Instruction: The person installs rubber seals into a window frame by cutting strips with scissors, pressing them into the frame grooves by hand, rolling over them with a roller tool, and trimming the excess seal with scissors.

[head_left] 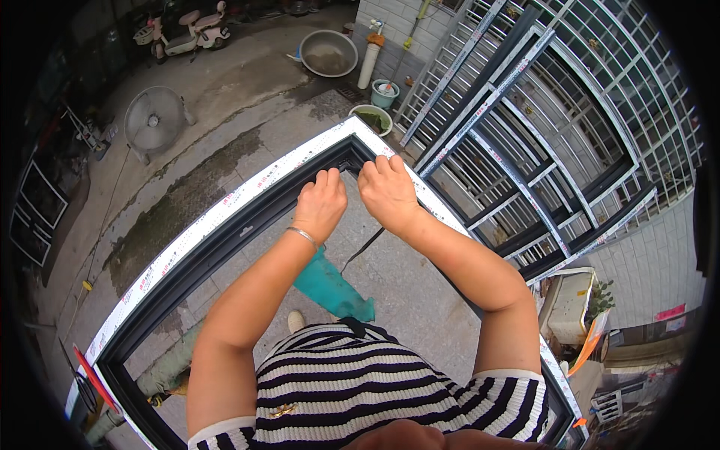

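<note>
A large window frame [260, 182], with white printed film on its outer face and a black grooved inner edge, spans the view in front of me. Both hands work at its far corner. My left hand [322, 201], a bangle on its wrist, is closed with fingertips at the black inner edge left of the corner. Just beside it, my right hand [388, 189] is closed too, knuckles up, over the right side of the corner. From beneath my right wrist a thin black strip [363, 251] hangs into the frame's opening. My fingers hide whatever lies between their tips.
More film-covered frames [480, 112] lean against a metal grille at the right. Beyond the corner stand a round basin [328, 54], a pot of green plants [371, 120] and a fan [154, 120]. Red-handled scissors [94, 379] rest on the frame's left end. Teal cloth [334, 289] hangs below my arms.
</note>
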{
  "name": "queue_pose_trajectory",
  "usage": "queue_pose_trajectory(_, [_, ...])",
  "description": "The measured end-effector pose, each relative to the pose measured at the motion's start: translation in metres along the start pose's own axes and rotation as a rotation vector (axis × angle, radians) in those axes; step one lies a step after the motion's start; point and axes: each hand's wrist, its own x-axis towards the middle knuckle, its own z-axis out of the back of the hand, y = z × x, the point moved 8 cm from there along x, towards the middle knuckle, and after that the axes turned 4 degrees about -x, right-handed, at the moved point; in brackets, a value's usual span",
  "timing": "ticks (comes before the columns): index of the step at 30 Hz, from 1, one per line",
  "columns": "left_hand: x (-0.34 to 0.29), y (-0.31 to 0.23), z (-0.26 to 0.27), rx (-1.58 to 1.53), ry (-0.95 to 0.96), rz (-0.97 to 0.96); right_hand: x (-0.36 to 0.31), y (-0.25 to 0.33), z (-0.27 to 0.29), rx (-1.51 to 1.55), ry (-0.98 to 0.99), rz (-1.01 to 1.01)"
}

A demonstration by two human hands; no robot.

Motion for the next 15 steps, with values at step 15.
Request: queue_pose_trajectory(15, [0.006, 0.002, -0.02, -0.012, 0.116, -0.003, -0.001, 0.007, -0.004, -0.027, 0.055, 0.011])
